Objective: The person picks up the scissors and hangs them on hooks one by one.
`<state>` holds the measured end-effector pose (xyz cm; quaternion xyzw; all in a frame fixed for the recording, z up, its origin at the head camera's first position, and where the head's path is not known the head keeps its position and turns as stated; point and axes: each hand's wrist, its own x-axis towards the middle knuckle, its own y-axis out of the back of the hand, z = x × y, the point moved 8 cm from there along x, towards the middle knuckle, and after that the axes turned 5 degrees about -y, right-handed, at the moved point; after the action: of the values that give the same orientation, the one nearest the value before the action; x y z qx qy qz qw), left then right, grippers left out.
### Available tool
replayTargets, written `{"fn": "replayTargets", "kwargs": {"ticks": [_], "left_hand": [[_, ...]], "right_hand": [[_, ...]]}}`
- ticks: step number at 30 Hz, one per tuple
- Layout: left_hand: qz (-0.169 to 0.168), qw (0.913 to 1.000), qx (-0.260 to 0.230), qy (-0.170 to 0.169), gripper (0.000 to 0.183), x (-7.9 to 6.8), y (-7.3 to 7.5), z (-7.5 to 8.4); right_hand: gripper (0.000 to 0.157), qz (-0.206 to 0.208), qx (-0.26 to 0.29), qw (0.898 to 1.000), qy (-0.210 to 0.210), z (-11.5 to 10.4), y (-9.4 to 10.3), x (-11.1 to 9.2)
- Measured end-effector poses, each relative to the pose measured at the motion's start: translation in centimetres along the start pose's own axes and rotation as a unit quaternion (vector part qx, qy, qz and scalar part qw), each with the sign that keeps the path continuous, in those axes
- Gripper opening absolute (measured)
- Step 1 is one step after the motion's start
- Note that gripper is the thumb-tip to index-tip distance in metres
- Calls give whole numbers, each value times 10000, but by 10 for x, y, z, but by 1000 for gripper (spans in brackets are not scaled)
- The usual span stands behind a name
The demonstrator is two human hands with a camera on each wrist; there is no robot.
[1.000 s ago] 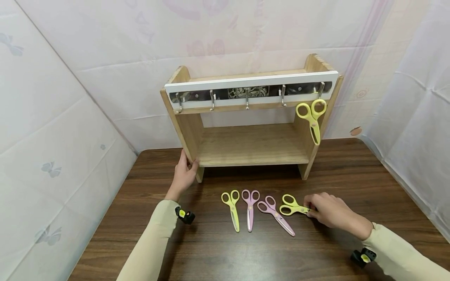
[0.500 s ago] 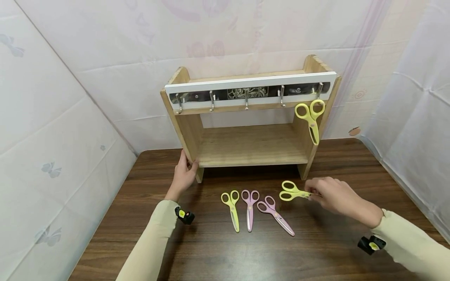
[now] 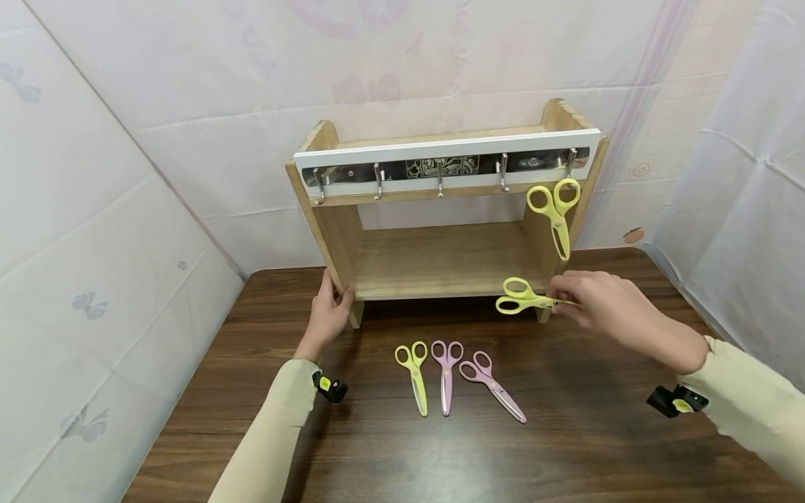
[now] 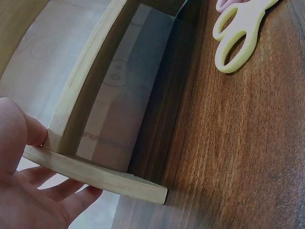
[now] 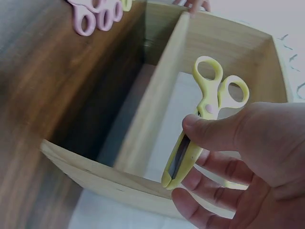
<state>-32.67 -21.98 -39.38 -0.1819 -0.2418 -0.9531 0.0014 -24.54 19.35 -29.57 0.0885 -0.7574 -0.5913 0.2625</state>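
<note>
My right hand (image 3: 600,304) pinches yellow scissors (image 3: 520,296) by the blade part, handle loops pointing left, raised in front of the shelf's lower right corner. In the right wrist view the thumb lies on the scissors (image 5: 208,102) near the pivot. My left hand (image 3: 328,311) grips the lower left side panel of the wooden shelf (image 3: 440,290), thumb in front and fingers behind it in the left wrist view. Another pair of yellow scissors (image 3: 558,215) hangs from the rightmost hook (image 3: 571,164).
On the brown table (image 3: 402,461) before the shelf lie yellow scissors (image 3: 415,374), pink scissors (image 3: 447,374) and a second pink pair (image 3: 493,384). A white rail (image 3: 453,145) with several metal hooks runs across the shelf's top front. Patterned white sheeting (image 3: 189,126) stands behind.
My right hand has raised the yellow scissors from the table, up to the height of the shelf's lower board. My left hand has stayed at the side panel.
</note>
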Motion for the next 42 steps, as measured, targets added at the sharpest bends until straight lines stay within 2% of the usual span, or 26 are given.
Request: {"fn": "replayTargets", "kwargs": {"ticks": [6, 14, 26, 32, 42], "left_hand": [[2, 10000, 19, -10, 56, -1, 0, 1], [-8, 10000, -3, -5, 55, -1, -1, 0], [28, 10000, 33, -32, 53, 0, -1, 0], [31, 10000, -2, 0, 54, 0, -1, 0], [29, 10000, 10, -12, 55, -1, -1, 0]], "right_hand": [[18, 481, -41, 9986, 213, -6, 24, 11], [22, 1265, 76, 9900, 619, -21, 51, 22], [23, 2267, 649, 9663, 1035, -32, 77, 29], [22, 2454, 762, 9624, 886, -32, 82, 33], [18, 2431, 830, 9645, 614, -25, 80, 36]]}}
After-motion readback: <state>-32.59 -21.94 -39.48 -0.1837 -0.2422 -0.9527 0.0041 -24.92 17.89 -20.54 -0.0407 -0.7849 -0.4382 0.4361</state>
